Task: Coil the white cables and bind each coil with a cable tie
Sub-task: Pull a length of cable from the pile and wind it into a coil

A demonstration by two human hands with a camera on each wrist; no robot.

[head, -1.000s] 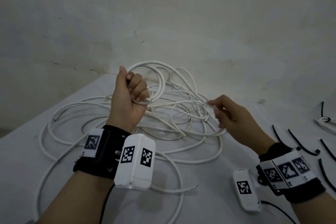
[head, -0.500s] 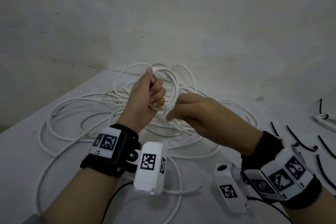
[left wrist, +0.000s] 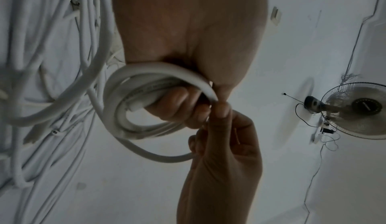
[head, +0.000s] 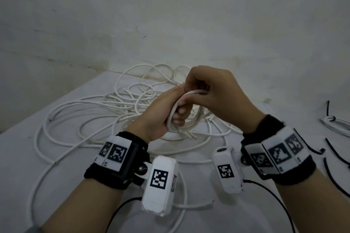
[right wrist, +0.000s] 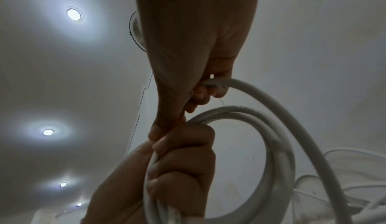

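Left hand (head: 161, 117) fist grips small white cable coil (head: 184, 126); right hand (head: 214, 94) above pinches strand (head: 195, 92) onto it.

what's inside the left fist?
The left hand grips several loops of the white cable coil. The right hand pinches one more strand beside it. How many loops run through the palm is hidden by the fingers.

cables (head: 79, 117): I see plain white
cable ties (head: 335, 157): black, I read
table (head: 22, 149): pale grey-white
wrist straps (head: 106, 178): black
wrist boxes (head: 160, 181): white, carrying black-and-white square markers
wall (head: 170, 15): dull off-white
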